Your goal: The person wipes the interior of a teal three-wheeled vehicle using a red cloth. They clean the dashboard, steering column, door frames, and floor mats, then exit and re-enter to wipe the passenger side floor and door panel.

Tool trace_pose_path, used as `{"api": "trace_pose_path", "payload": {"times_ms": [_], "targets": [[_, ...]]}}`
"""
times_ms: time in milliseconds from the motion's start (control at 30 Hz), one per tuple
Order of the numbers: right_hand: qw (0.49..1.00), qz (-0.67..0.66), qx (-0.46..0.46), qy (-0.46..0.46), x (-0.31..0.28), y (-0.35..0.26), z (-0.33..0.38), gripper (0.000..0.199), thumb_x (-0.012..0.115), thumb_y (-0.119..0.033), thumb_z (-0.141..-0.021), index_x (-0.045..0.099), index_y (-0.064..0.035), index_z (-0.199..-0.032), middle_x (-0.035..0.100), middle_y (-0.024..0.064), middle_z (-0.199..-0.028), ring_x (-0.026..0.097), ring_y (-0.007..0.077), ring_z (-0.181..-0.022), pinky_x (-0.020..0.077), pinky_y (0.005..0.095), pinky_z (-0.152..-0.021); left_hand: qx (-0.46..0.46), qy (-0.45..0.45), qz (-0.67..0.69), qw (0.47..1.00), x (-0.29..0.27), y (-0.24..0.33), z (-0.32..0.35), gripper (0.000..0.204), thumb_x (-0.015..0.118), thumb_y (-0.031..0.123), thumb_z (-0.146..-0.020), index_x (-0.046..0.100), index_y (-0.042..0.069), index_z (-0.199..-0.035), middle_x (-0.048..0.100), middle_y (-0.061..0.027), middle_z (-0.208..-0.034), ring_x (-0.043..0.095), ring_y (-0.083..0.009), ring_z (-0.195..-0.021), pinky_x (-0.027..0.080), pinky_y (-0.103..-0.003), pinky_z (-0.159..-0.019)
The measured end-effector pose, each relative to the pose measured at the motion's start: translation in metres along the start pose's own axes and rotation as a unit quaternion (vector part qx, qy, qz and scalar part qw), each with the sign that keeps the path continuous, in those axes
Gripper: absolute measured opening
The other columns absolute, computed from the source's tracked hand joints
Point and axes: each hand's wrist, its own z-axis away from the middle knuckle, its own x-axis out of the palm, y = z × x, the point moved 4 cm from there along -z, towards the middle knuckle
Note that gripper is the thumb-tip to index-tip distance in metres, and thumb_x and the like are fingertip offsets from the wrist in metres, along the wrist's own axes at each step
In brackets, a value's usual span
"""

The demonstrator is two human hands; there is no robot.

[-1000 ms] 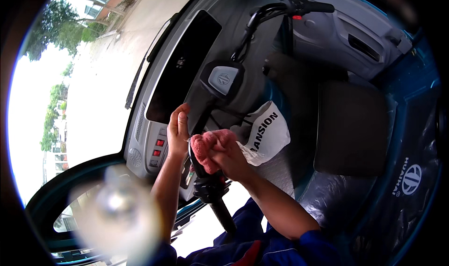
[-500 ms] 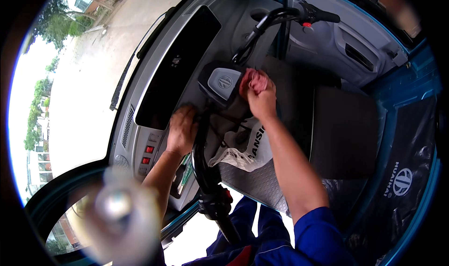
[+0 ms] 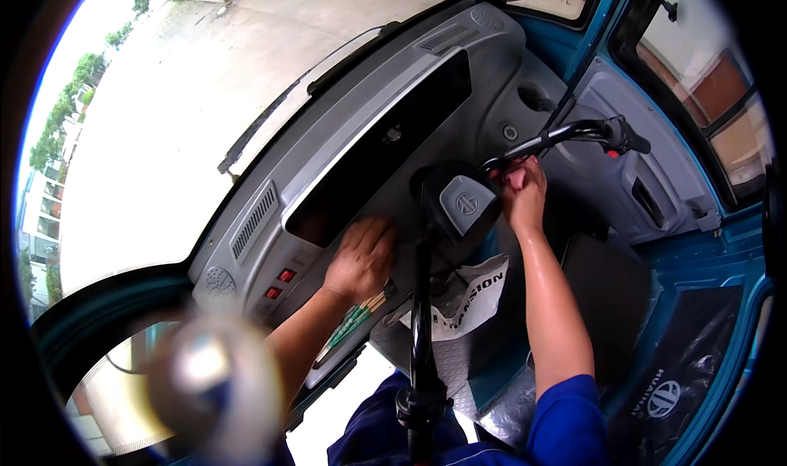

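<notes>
A crumpled pinkish-red cloth (image 3: 516,177) is bunched in my right hand (image 3: 526,204), whose fingers are closed round it. That hand is at the base of the right handlebar arm (image 3: 551,140), beside the grey-and-black handlebar centre cover (image 3: 466,204). My left hand (image 3: 361,261) lies against the grey dashboard, just below the long black panel (image 3: 385,146). Its fingers are stretched out with nothing in them, though the fingertips are partly in shadow. Between my forearms, the black handlebar's left arm (image 3: 422,318) runs down toward me.
A white printed bag (image 3: 467,306) hangs below the centre cover. Two red switches (image 3: 279,284) are on the dashboard's left, near a slot holding green-and-tan sticks (image 3: 351,322). A dark seat (image 3: 602,294) and a grey door panel (image 3: 648,163) are at the right. Something blurred hangs close at lower left.
My view has shifted, so the cabin sits differently in it. The cloth in my right hand has gone from the centre cover's side to the right bar's base. My left hand stays by the dashboard.
</notes>
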Motion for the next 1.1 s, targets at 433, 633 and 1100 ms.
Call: {"api": "trace_pose_path", "payload": {"times_ms": [433,633,1100], "targets": [[0.899,-0.322,0.1,-0.281,-0.106,-0.119,-0.063,0.059,0.087,0.0,-0.072,0.056,-0.0034,-0.122,0.066,0.0131,-0.131,0.064,0.0223,-0.119,0.0504,0.0376,-0.104,-0.005,0.034,-0.018,0.999,-0.005,-0.005,0.005,0.046,0.069,0.01,-0.078,0.064,-0.001,-0.123,0.061,-0.019,-0.129,0.057,-0.039,-0.128,0.045,-0.05,-0.11],[0.87,0.059,-0.046,-0.488,0.015,-0.115,-0.141,0.029,0.08,-0.026,-0.077,0.078,-0.0108,-0.103,0.07,0.0221,-0.117,0.066,0.0407,-0.11,0.0531,0.0461,-0.098,0.014,0.042,-0.008,0.999,0.002,-0.005,-0.002,0.047,0.069,0.01,-0.077,0.064,0.0,-0.123,0.061,-0.0186,-0.129,0.057,-0.0384,-0.128,0.045,-0.05,-0.11],[0.758,0.141,-0.181,-0.61,0.058,-0.232,-0.02,0.033,0.073,-0.041,-0.089,0.081,-0.0098,-0.092,0.078,0.018,-0.097,0.076,0.0351,-0.093,0.0604,0.0435,-0.08,0.015,-0.021,-0.022,0.999,0.022,-0.007,-0.006,0.045,0.067,0.017,-0.082,0.065,0.002,-0.125,0.059,-0.019,-0.133,0.054,-0.0387,-0.128,0.039,-0.052,-0.116]]}}
